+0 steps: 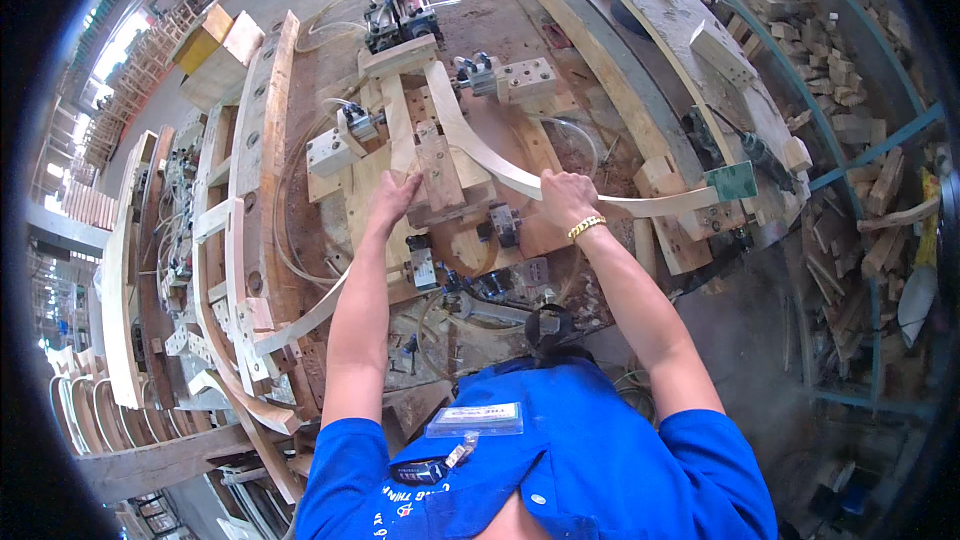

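Observation:
My right hand, with a gold-coloured bracelet at its wrist, is closed around a long curved wooden piece. That piece runs from a wooden jig out to the right, past a green pad. My left hand is closed on a second curved wooden piece. Its upper end lies in the jig beside the first. A lower length of curved wood shows past my left forearm and seems to belong to it. Pneumatic cylinders with wooden blocks flank the jig on both sides.
A valve unit with air hoses stands behind the jig. Small valves and fittings lie close to my body. A power drill rests at the right. Curved wooden parts are stacked left; a blue rack holds offcuts right.

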The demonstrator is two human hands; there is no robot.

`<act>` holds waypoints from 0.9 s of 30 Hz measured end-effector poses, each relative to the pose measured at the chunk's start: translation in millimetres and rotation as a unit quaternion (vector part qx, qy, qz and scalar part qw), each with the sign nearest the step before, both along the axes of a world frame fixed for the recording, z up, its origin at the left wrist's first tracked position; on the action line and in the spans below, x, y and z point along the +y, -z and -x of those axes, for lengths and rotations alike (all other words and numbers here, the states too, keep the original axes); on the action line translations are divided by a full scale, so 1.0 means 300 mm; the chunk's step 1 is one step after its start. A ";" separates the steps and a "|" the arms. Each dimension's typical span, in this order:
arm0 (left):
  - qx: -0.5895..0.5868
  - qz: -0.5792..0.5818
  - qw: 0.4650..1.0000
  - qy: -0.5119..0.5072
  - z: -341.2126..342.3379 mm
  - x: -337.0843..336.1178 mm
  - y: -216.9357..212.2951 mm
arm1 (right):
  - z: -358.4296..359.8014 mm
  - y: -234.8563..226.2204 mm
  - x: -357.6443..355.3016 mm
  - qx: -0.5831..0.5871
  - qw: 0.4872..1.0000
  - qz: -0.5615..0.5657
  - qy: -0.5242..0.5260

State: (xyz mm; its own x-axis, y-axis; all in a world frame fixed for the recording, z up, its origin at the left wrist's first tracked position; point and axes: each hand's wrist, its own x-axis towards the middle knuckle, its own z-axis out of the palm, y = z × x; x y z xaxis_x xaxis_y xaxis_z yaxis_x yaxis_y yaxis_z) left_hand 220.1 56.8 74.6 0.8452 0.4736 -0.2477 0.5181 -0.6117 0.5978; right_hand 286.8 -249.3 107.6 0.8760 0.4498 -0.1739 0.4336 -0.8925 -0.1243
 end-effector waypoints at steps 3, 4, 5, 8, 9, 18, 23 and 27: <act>0.011 -0.019 1.000 -0.004 -0.004 -0.006 -0.005 | 0.076 0.006 -0.022 -0.254 0.930 -0.223 -0.143; 0.007 -0.030 1.000 -0.001 -0.006 -0.008 -0.006 | 0.109 0.014 -0.026 -0.210 0.925 -0.274 -0.157; 0.011 -0.038 0.999 -0.010 -0.006 -0.012 -0.006 | 0.151 0.028 -0.024 -0.157 0.920 -0.318 -0.166; 0.038 -0.055 0.997 -0.026 -0.001 -0.016 -0.015 | 0.227 0.074 0.008 -0.011 0.922 -0.359 -0.143; 0.046 -0.058 0.997 -0.025 0.001 -0.013 -0.020 | 0.233 0.089 0.020 0.046 0.936 -0.333 -0.107; 0.024 -0.021 0.999 -0.013 -0.012 0.008 0.010 | 0.220 0.108 0.050 0.094 0.932 -0.338 -0.086; 0.037 -0.052 0.998 -0.011 -0.016 0.012 0.011 | 0.292 0.085 0.221 -0.121 0.891 -0.373 -0.229; 0.031 -0.040 0.999 -0.020 -0.008 -0.003 -0.002 | 0.343 0.083 0.399 0.046 0.923 -0.326 -0.201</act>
State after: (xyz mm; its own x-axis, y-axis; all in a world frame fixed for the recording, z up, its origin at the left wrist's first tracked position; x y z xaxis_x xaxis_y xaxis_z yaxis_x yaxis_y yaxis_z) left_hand 222.6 55.9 75.3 0.8095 0.5265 -0.2597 0.5775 -0.6344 0.5138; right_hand 183.8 -129.5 82.6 0.6104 0.7708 0.1826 0.6738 -0.3841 -0.6312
